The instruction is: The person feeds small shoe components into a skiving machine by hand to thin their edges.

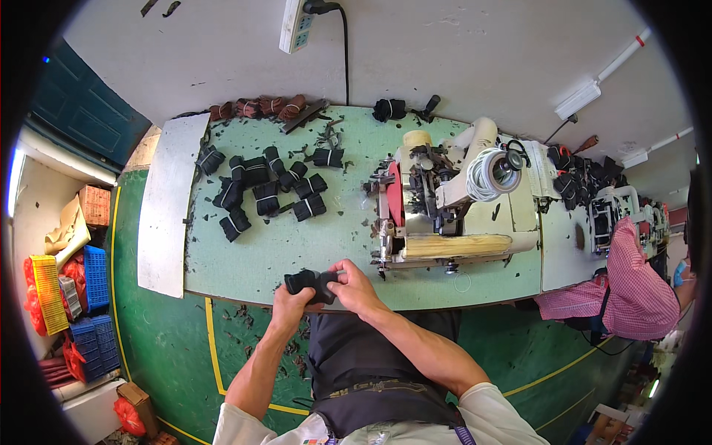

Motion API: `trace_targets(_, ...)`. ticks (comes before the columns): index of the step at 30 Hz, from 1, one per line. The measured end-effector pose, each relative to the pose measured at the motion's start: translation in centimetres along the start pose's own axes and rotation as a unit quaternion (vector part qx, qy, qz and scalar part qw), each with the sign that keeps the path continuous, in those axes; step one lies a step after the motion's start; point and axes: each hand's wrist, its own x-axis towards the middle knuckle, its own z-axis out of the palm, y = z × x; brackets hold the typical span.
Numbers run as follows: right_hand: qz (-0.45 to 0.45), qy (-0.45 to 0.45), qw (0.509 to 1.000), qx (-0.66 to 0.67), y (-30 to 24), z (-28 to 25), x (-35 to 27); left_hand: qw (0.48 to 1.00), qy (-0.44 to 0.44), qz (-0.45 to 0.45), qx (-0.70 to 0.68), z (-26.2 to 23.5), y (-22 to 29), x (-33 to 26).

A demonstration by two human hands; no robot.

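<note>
My left hand (291,300) and my right hand (352,285) both grip a small black bundle of material (310,282) at the near edge of the pale green worktable (326,237). The fingers of both hands close around it. Right beside my right hand stands a cream sewing machine (452,196) with a red part and a spool of white thread (486,174). Several tied black bundles (267,189) lie spread on the table's left half.
Brown bundles (259,107) line the table's far edge. A white board (163,200) lies at the left end. Coloured plastic crates (70,289) stand on the green floor at left. A person in a red checked shirt (630,282) works at the neighbouring machine on the right.
</note>
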Motion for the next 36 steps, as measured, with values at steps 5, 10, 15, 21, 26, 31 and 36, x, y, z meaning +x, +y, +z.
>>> trace_targets(5,-0.043,0.091,0.984,-0.148,0.5,-0.3,2.6,0.984,0.013,-0.048,-0.17,-1.7,-1.0,0.8)
trace_targets(10,-0.294,0.204,0.854,-0.378,-1.3,-0.3,1.9,0.978,-0.027,-0.06,-0.2,-2.5,0.1,-0.1)
trace_targets(15,-0.254,-0.032,0.963,-0.086,-2.6,0.4,0.5,0.978,-0.09,-0.069,-0.178,-2.5,1.7,-0.9)
trace_targets(21,-0.261,-0.035,0.959,-0.101,-2.7,1.1,0.0,0.973,-0.105,-0.061,-0.198,-2.8,1.5,-0.9)
trace_targets(26,-0.244,-0.026,0.966,-0.077,-2.6,1.6,0.1,0.971,-0.106,-0.066,-0.203,-3.4,1.3,-0.8)
trace_targets(31,-0.258,-0.008,0.962,-0.088,-2.6,2.4,0.3,0.974,-0.099,-0.066,-0.191,-3.9,1.2,-0.7)
trace_targets(36,-0.244,-0.001,0.964,-0.101,-2.6,3.3,0.7,0.977,-0.056,-0.057,-0.197,-4.2,1.0,-0.7)
